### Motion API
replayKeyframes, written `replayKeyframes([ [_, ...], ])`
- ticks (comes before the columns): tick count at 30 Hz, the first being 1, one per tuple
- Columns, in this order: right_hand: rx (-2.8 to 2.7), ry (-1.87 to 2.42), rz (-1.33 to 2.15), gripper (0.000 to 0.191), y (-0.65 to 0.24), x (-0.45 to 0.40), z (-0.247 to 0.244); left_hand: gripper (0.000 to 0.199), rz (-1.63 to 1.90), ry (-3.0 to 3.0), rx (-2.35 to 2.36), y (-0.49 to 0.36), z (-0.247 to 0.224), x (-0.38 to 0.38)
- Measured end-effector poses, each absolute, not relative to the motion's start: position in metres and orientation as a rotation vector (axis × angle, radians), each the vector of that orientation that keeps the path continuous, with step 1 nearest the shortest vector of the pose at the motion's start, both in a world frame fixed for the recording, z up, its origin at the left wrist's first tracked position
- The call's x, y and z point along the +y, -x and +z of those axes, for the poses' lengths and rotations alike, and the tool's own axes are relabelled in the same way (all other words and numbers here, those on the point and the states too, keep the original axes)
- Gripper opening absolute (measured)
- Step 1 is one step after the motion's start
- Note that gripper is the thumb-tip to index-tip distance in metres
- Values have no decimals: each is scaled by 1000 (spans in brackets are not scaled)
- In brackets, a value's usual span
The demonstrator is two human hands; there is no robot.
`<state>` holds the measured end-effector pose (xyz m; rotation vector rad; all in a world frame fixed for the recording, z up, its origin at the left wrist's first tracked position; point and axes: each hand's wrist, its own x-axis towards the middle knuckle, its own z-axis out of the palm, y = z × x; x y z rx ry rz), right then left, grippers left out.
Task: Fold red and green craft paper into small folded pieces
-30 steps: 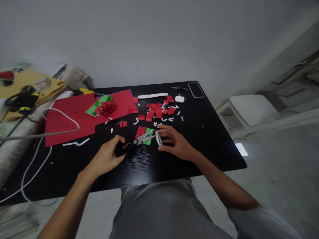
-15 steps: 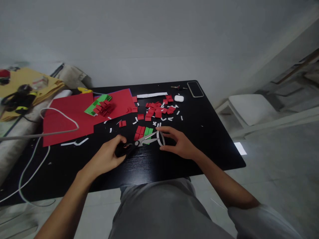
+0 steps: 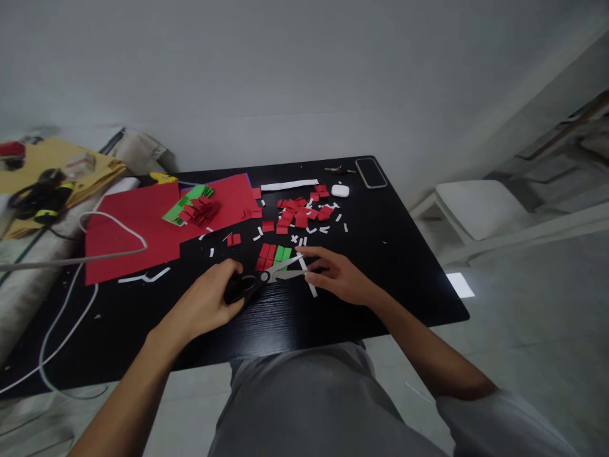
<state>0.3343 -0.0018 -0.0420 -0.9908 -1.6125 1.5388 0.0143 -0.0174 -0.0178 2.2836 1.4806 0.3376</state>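
My left hand [image 3: 212, 295] is wrapped round the black handles of a pair of scissors [image 3: 266, 277]. Their blades point right and stand apart. At the blade tips, my right hand [image 3: 335, 271] has its fingertips on a narrow white paper strip [image 3: 311, 287], which slants down past the thumb. Part of its grip is hidden behind the fingers. Just beyond the scissors, red folded paper pieces [image 3: 267, 255] and green folded paper pieces [image 3: 282, 254] lie side by side on the black table [image 3: 380, 279].
A pile of red paper pieces [image 3: 301, 219] and white scraps lies farther back, near a white case [image 3: 340, 190], keys [image 3: 339, 170] and a phone [image 3: 371, 172]. Red sheets [image 3: 133, 228] and a white cable [image 3: 118, 219] occupy the left. A white stool [image 3: 480, 206] stands right.
The white strip was bent into a loop between my right fingers; now it is straight and slants downward. The scissors' blades have spread wider apart, and both hands have stayed nearly in place.
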Motion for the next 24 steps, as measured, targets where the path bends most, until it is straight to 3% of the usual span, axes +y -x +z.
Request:
replayKeyframes([
  [4, -1616, 898, 1683, 85, -337, -2, -42, 28, 317, -2251, 1476, -16, -14, -15],
  [6, -1638, 908, 1675, 90, -338, -2, -42, 29, 302, -2236, 1470, -16, -13, -15],
  [24, -1728, 981, 1563, 67, -339, 0, -46, 27, 279, -2206, 1303, -13, -6, -15],
])
